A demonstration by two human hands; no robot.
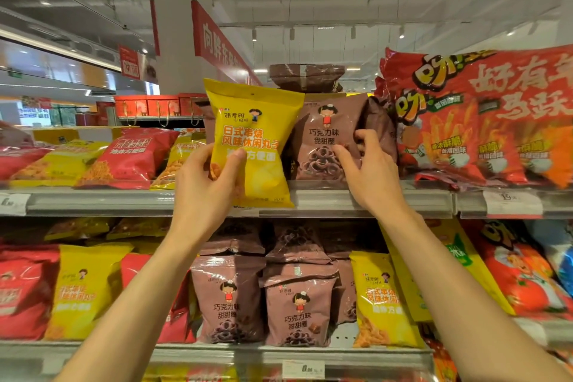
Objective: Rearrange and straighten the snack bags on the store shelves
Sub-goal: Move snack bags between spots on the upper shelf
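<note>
Large red bag [496, 121] cut off right.

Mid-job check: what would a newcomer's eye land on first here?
The bright yellow snack bag, held up by the left hand in front of the upper shelf's edge. Beside it, the right hand grips a brown chocolate-ring snack bag standing on that shelf. Large red snack bags fill the right.

The single head view looks forward and slightly upward, close to the top shelf [341, 200].
</note>
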